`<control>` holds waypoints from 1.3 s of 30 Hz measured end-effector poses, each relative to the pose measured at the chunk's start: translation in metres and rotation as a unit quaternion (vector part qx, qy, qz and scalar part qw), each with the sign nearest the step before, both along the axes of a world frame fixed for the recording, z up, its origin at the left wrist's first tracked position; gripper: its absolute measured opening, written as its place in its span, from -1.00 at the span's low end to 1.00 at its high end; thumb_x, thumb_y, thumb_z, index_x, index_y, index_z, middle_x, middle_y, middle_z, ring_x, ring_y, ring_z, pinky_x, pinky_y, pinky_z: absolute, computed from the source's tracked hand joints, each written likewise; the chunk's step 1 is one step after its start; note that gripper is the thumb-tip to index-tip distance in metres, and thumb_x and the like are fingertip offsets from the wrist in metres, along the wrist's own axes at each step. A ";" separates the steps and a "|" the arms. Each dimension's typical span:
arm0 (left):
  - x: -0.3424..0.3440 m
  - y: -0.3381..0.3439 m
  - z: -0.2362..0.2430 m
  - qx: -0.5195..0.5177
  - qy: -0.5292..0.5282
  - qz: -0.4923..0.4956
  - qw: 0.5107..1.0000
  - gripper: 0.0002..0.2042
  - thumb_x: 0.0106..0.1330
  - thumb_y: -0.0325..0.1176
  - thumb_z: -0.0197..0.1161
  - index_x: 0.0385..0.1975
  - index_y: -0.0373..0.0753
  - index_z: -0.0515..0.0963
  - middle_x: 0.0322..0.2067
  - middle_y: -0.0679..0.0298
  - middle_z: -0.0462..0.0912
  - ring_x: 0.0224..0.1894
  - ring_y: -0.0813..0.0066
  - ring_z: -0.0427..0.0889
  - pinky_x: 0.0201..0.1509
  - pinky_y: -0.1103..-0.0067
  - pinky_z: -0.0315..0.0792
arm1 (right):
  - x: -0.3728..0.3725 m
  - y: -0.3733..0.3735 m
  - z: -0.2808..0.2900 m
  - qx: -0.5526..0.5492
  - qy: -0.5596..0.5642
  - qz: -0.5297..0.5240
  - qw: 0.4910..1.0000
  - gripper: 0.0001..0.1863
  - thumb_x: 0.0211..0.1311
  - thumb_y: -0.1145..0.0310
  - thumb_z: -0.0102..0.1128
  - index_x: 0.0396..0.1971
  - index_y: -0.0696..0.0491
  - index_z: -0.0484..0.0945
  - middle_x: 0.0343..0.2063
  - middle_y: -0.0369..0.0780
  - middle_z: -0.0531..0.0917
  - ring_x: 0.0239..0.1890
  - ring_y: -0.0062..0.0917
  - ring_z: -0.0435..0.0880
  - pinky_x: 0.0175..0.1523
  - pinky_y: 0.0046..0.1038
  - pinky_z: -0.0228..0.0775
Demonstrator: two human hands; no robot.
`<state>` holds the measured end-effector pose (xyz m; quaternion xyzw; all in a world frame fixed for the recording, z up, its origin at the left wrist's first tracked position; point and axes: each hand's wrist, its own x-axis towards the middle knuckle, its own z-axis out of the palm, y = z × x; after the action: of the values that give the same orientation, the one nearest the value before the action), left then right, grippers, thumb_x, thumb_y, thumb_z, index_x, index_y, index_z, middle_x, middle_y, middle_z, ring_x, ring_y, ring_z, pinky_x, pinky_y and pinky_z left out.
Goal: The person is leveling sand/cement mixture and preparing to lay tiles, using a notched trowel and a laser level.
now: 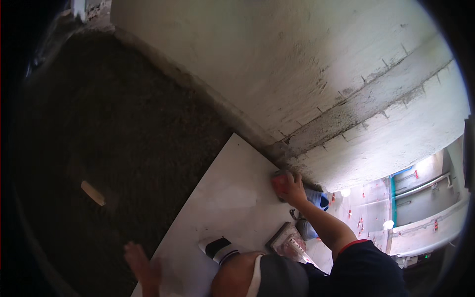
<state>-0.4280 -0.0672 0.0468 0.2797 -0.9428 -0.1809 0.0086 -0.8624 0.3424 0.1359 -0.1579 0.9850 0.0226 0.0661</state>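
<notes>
My right hand [295,191] is closed on a red block-shaped tool [280,183], which sits at the far right edge of a large white tile [213,213], beside the wall. Too little of the tool shows to tell its kind. My left hand [141,265], blurred, has its fingers stretched out and nothing visible in them. It is over the tile's left edge, next to a bed of dark mortar [114,123]. On the mortar lies a short, pale, rounded piece [93,193], like a wooden handle.
A plastered wall [257,69] with a rough grey strip [346,119] rises beyond the tile. My foot [217,248] is on the tile. To the right are a smeared flat tool [292,242], a bluish bucket [316,198], and laid tiles with red clips [363,203].
</notes>
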 end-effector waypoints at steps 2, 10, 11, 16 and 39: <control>0.026 -0.028 0.023 -0.092 0.070 0.029 0.993 -0.25 0.21 -0.29 0.26 0.38 -0.38 0.10 0.37 -0.18 0.13 0.43 -0.21 0.09 0.48 -0.02 -0.08 | 0.007 -0.010 -0.006 -0.031 0.001 0.012 0.999 0.09 -0.13 0.16 0.56 0.41 -0.06 0.05 0.31 0.20 0.09 0.29 0.23 0.24 0.34 -0.05 0.25; 0.055 -0.026 0.046 -0.086 0.077 0.008 0.993 -0.38 0.40 -0.15 0.20 0.36 -0.32 0.22 0.33 -0.15 0.25 0.40 -0.22 0.17 0.35 -0.05 0.21 | -0.012 0.006 -0.016 -0.168 0.094 0.142 0.971 -0.07 -0.05 0.29 0.51 0.33 0.10 0.19 0.21 0.10 0.34 0.28 0.04 0.33 0.29 -0.13 0.35; 0.058 -0.023 0.047 -0.067 0.062 0.008 0.996 -0.38 0.40 -0.19 0.22 0.36 -0.32 0.21 0.34 -0.13 0.25 0.41 -0.21 0.16 0.36 -0.05 0.18 | -0.013 0.005 -0.011 -0.169 0.091 0.142 0.971 -0.07 -0.05 0.29 0.51 0.33 0.10 0.19 0.21 0.10 0.34 0.28 0.04 0.33 0.29 -0.13 0.35; 0.057 -0.006 0.050 -0.035 0.066 -0.035 0.997 -0.40 0.34 -0.30 0.28 0.34 -0.35 0.25 0.34 -0.13 0.24 0.41 -0.21 0.15 0.37 -0.04 0.17 | -0.036 0.002 -0.008 -0.180 0.034 0.223 0.957 -0.04 -0.01 0.34 0.47 0.39 0.07 0.11 0.30 0.03 0.29 0.30 -0.02 0.35 0.33 -0.22 0.31; 0.123 0.089 0.029 0.363 0.174 0.415 0.816 -0.24 0.35 0.12 0.17 0.47 0.03 0.03 0.46 0.08 0.05 0.51 0.01 -0.04 0.52 0.05 -0.02 | -0.040 0.001 -0.039 -0.169 0.067 -0.047 0.982 -0.07 -0.23 0.21 0.62 0.17 0.14 0.27 0.08 0.11 0.35 0.15 0.10 0.41 0.15 -0.09 0.41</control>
<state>-0.3054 0.0221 0.0756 0.5911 -0.5862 -0.5347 0.1452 -0.9020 0.3432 0.0970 -0.1182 0.9831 -0.1368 -0.0272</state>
